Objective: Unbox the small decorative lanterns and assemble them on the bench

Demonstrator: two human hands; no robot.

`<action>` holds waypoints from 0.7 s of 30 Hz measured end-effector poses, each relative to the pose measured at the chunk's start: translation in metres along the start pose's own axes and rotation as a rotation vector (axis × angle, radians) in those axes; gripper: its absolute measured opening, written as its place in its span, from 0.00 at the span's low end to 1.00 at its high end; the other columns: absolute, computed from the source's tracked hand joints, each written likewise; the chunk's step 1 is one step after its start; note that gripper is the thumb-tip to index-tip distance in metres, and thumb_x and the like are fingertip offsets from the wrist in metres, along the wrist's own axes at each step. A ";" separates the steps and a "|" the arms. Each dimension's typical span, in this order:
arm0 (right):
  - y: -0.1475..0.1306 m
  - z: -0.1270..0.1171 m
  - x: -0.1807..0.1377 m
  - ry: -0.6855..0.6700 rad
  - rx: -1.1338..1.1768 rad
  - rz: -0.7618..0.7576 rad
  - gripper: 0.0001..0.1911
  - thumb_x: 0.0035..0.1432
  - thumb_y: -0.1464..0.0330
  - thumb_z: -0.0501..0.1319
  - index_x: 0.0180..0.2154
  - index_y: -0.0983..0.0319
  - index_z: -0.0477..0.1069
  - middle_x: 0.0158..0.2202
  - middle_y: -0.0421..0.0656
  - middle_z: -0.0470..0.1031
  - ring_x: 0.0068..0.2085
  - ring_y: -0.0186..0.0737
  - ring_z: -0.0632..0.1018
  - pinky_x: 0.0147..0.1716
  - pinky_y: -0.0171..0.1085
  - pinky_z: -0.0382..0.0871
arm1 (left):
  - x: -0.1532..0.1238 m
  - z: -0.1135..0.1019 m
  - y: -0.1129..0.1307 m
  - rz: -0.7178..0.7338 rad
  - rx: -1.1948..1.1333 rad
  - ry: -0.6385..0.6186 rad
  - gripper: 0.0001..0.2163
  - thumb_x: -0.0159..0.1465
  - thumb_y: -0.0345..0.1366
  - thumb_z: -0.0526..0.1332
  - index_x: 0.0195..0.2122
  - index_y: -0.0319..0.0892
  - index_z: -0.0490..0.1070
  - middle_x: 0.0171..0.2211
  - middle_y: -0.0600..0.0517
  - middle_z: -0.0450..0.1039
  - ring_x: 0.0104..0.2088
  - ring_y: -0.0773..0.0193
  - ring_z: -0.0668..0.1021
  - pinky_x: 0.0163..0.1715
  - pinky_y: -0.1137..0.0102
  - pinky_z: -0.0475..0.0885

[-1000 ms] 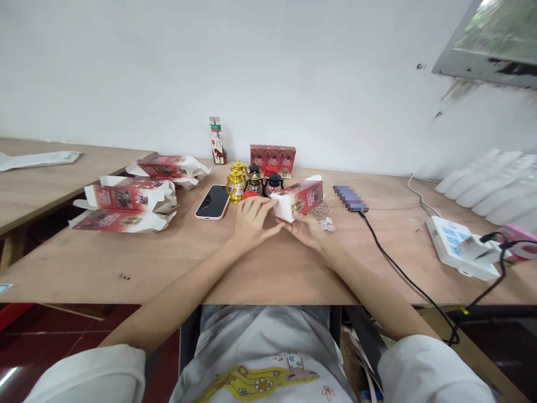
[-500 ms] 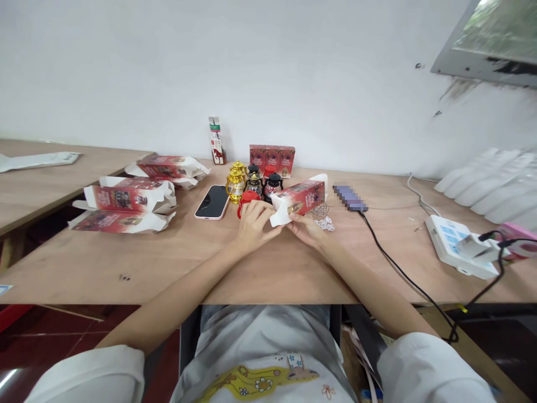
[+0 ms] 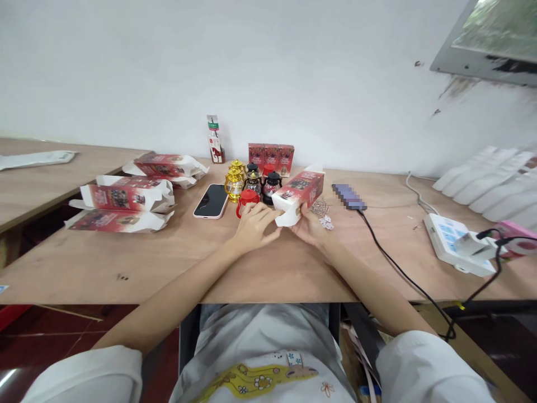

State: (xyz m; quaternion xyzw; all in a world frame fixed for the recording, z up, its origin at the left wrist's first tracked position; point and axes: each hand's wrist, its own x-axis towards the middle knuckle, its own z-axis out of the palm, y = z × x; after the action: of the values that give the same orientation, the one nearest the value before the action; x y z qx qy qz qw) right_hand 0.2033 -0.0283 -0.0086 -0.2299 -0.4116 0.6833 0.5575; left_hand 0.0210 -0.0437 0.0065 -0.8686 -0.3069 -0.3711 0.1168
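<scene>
A red printed cardboard box (image 3: 301, 188) lies slanted between my hands, a white flap sticking out at its near end and another at its far end. My right hand (image 3: 309, 226) grips it from below and the right. With thumb and forefinger, my left hand (image 3: 255, 226) pinches the edge of the near flap. Just beyond the left fingers stands a small red lantern (image 3: 249, 197). Behind it are gold lanterns (image 3: 234, 184) and black lanterns (image 3: 272, 187), grouped closely.
Several opened red cartons (image 3: 121, 201) lie at left, beside a phone (image 3: 211, 201). Three closed red boxes (image 3: 271, 159) and a tall slim pack (image 3: 215, 140) stand by the wall. Small metal pieces (image 3: 321, 207), a cabled phone (image 3: 349, 197) and a power strip (image 3: 457, 243) are at right.
The box has turned and tilted in my right hand, so more of its side shows and its near flap points lower. My left hand stays at the flap.
</scene>
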 end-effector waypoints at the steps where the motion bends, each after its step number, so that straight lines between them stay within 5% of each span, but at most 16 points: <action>1: -0.001 0.000 0.000 -0.011 -0.004 0.000 0.20 0.47 0.54 0.67 0.40 0.56 0.70 0.40 0.40 0.79 0.49 0.44 0.77 0.43 0.43 0.78 | 0.000 0.000 -0.001 0.017 0.012 -0.009 0.14 0.62 0.40 0.55 0.46 0.43 0.72 0.33 0.49 0.76 0.38 0.58 0.72 0.39 0.62 0.60; 7: -0.009 0.000 0.001 -0.042 -0.008 0.006 0.19 0.51 0.53 0.64 0.40 0.58 0.72 0.41 0.42 0.79 0.51 0.43 0.77 0.45 0.41 0.77 | 0.001 0.001 -0.002 0.030 0.183 -0.065 0.12 0.62 0.33 0.54 0.44 0.45 0.73 0.30 0.47 0.75 0.37 0.56 0.70 0.37 0.61 0.58; 14: -0.009 -0.005 0.006 0.086 0.072 -0.018 0.10 0.51 0.62 0.66 0.36 0.57 0.72 0.37 0.38 0.80 0.45 0.37 0.78 0.40 0.35 0.78 | 0.000 0.004 -0.001 -0.052 0.329 -0.015 0.14 0.62 0.32 0.54 0.47 0.45 0.73 0.29 0.45 0.73 0.37 0.53 0.70 0.36 0.59 0.58; 21: -0.008 -0.007 0.007 0.062 0.136 -0.061 0.06 0.51 0.68 0.66 0.33 0.58 0.70 0.30 0.35 0.78 0.37 0.32 0.79 0.36 0.29 0.76 | 0.001 0.002 -0.001 -0.068 0.419 0.077 0.16 0.62 0.31 0.55 0.50 0.51 0.71 0.30 0.47 0.73 0.36 0.56 0.70 0.35 0.61 0.55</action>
State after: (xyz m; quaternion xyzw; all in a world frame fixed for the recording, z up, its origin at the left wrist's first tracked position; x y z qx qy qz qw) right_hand 0.2113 -0.0189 -0.0049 -0.2001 -0.3538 0.6850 0.6046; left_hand 0.0218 -0.0413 0.0057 -0.7996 -0.4017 -0.3359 0.2940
